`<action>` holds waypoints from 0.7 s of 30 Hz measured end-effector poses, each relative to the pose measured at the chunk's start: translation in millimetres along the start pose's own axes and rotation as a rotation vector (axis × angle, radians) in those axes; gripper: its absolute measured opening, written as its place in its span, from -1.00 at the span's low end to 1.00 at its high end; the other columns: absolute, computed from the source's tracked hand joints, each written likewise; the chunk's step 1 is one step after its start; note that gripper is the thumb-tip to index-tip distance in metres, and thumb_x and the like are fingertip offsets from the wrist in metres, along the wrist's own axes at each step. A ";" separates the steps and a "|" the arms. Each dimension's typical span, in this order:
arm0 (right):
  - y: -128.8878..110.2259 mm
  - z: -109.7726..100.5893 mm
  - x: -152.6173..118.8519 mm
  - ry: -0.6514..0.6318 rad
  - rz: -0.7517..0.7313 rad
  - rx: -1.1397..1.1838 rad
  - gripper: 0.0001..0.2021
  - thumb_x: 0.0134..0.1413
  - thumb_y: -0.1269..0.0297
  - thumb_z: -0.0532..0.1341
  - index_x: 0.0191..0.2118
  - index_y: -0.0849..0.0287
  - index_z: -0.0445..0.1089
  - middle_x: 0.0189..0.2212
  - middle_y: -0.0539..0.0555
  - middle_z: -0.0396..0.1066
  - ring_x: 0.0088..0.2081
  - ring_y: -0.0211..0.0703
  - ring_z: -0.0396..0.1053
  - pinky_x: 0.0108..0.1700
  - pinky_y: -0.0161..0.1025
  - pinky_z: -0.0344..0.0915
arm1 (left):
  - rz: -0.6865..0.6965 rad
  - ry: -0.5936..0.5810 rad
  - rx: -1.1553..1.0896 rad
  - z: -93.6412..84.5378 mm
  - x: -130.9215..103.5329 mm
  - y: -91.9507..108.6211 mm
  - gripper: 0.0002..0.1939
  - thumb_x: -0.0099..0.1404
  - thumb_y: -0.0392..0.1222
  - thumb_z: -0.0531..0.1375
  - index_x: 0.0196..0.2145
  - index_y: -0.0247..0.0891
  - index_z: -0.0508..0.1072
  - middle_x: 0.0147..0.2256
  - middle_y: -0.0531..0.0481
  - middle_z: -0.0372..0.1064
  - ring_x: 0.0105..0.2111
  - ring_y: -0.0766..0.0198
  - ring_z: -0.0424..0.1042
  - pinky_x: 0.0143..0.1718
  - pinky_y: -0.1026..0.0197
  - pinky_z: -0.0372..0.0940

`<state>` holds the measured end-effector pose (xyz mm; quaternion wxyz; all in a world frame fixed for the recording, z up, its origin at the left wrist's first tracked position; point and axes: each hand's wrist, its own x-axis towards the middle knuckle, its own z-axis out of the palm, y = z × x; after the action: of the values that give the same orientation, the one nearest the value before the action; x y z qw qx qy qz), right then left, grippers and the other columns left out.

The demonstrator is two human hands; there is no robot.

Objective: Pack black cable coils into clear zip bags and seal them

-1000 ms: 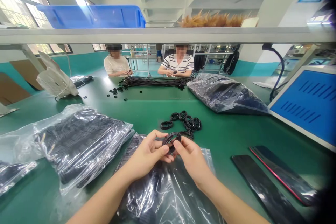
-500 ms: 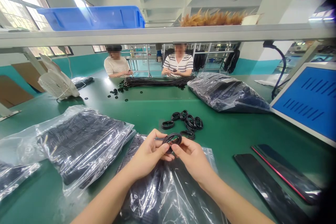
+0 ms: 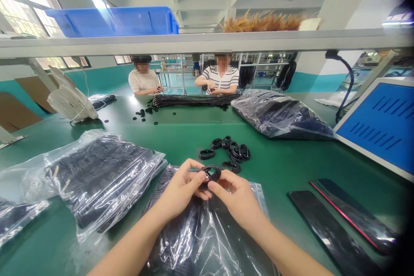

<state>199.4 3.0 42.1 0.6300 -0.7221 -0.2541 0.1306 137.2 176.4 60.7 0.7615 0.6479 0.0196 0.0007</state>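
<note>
A green worktop [image 3: 181, 138] spreads before me; a co-worker [image 3: 223, 78] in a striped top sits at its far edge, behind a bundle of long black cables [image 3: 194, 100]. Toward the near edge, above a clear plastic bag [image 3: 223, 241], I hold a coiled black cable [image 3: 213, 172]: my left hand [image 3: 184, 186] pinches its left side, my right hand [image 3: 237, 196] its right. Beyond lie more black coils [image 3: 234, 152]; toward the left edge, a packed bag [image 3: 106, 177].
</note>
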 end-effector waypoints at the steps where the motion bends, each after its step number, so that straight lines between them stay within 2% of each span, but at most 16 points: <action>1: 0.5 -1.0 0.6 -0.008 -0.007 -0.004 -0.69 0.18 -0.05 0.31 -0.25 0.11 0.59 -0.29 0.04 0.43 -0.23 -0.16 0.35 -0.14 -0.24 0.28 | -0.001 0.005 0.003 -0.3 0.0 -0.1 -0.51 0.34 0.18 0.30 -0.08 -0.22 0.22 -0.34 -0.01 0.52 -0.42 0.28 0.58 -0.34 0.25 0.50; 8: 6.9 -3.4 1.7 0.028 -0.064 -0.107 -0.54 0.33 -0.13 0.16 -0.38 0.17 0.49 -0.33 0.05 0.39 -0.25 -0.18 0.30 -0.16 -0.27 0.23 | -0.015 0.030 0.005 -1.2 0.4 -3.2 -0.49 0.30 0.15 0.35 -0.09 -0.19 0.20 -0.39 0.09 0.46 -0.42 0.23 0.61 -0.36 0.23 0.52; 14: 6.0 -0.3 1.4 0.050 -0.082 -0.089 -0.49 0.41 -0.14 0.02 -0.32 0.17 0.46 -0.32 0.07 0.39 -0.25 -0.17 0.32 -0.14 -0.26 0.26 | -0.043 0.059 0.008 -2.1 1.8 -2.1 -0.44 0.27 0.19 0.36 -0.07 -0.21 0.20 -0.36 0.04 0.48 -0.39 0.19 0.63 -0.33 0.23 0.52; 16: 5.6 0.8 0.2 0.055 -0.084 -0.075 -0.59 0.38 -0.11 0.10 -0.21 0.14 0.48 -0.26 0.06 0.41 -0.22 -0.17 0.35 -0.11 -0.26 0.29 | -0.051 0.075 0.007 -1.9 2.5 -1.2 -0.42 0.26 0.22 0.35 -0.08 -0.21 0.20 -0.35 0.02 0.50 -0.40 0.21 0.62 -0.33 0.24 0.52; 18: 6.3 1.7 -1.3 0.072 -0.085 -0.079 -0.71 0.26 -0.02 0.27 -0.16 0.12 0.46 -0.22 0.03 0.41 -0.21 -0.19 0.36 -0.08 -0.26 0.30 | -0.054 0.088 0.005 -1.3 3.2 -1.1 -0.41 0.25 0.25 0.35 -0.09 -0.22 0.20 -0.36 0.02 0.50 -0.43 0.23 0.61 -0.35 0.25 0.52; 21: 9.5 2.2 -2.7 0.128 -0.100 -0.099 -0.79 0.16 0.11 0.37 -0.28 0.12 0.43 -0.28 -0.02 0.38 -0.25 -0.24 0.34 -0.10 -0.29 0.28 | -0.050 0.100 0.002 -0.6 4.0 -2.0 -0.42 0.25 0.27 0.33 -0.13 -0.22 0.22 -0.34 0.02 0.50 -0.45 0.25 0.60 -0.38 0.26 0.51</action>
<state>197.9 2.7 32.1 0.6141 -0.7458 -0.2553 0.0397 141.1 176.7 58.5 0.7588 0.6470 0.0739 0.0142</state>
